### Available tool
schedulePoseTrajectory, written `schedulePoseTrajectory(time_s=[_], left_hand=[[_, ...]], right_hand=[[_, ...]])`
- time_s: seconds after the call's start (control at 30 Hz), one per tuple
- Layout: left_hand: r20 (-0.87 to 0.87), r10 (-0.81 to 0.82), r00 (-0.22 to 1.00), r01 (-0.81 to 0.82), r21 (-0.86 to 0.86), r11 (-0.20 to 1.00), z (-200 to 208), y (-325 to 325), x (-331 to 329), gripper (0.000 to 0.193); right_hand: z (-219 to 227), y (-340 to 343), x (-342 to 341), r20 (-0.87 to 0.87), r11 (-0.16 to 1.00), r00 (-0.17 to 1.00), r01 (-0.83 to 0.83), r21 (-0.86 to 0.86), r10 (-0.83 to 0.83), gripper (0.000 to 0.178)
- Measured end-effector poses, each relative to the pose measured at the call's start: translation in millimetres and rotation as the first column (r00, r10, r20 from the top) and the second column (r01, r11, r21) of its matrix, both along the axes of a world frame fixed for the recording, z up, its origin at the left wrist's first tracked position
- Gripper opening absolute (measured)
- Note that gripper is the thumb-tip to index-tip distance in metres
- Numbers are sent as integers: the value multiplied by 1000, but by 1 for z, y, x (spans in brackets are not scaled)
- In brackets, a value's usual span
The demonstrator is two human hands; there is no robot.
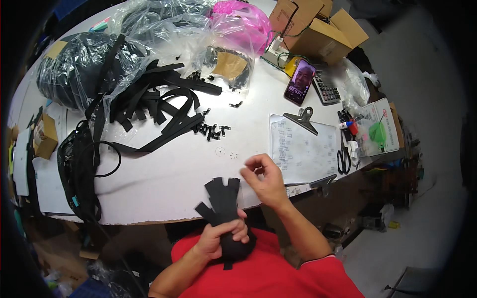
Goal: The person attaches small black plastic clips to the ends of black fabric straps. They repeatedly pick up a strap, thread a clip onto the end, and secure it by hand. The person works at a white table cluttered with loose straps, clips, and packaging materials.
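Note:
My left hand [222,237] is wrapped round a bundle of black fabric strips [223,197], close to my body at the table's near edge. The cut ends of the strips fan out over the white tabletop. My right hand [265,180] is raised to the right of the bundle and apart from it. Its fingers are curled in a pinch, and anything between the fingertips is too small to make out. Small black zipper sliders [211,131] lie scattered beyond the hands. Left of them spreads a loose pile of black straps [159,94].
A clipboard with paper [303,149] lies right of my right hand. Beyond it are a propped phone [300,83], a calculator [328,89] and cardboard boxes [323,42]. Plastic-wrapped black rolls [84,69] and a pink bag [241,25] fill the far side. Black mesh [79,169] hangs at left.

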State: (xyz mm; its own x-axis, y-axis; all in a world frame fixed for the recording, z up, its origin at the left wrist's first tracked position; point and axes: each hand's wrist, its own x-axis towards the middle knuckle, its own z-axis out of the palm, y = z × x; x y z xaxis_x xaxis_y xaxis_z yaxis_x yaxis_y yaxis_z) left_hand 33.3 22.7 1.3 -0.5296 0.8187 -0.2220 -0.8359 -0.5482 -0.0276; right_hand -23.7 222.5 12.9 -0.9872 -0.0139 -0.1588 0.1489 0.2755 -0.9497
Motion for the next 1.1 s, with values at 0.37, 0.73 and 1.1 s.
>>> schedulePoseTrajectory(time_s=[0.37,0.73,1.1], left_hand=[[-547,499,672,-675,-175,716,55,-12,-114,23],[-496,741,454,-888,-325,326,-20,-38,-103,32],[-455,762,461,-887,-266,377,-25,-44,-105,24]], right_hand=[[39,-11,-23,185,857,840,-480,-186,510,50],[-32,14,-50,-277,917,932,117,-381,-234,51],[-5,11,-87,-587,805,805,291,517,86,25]])
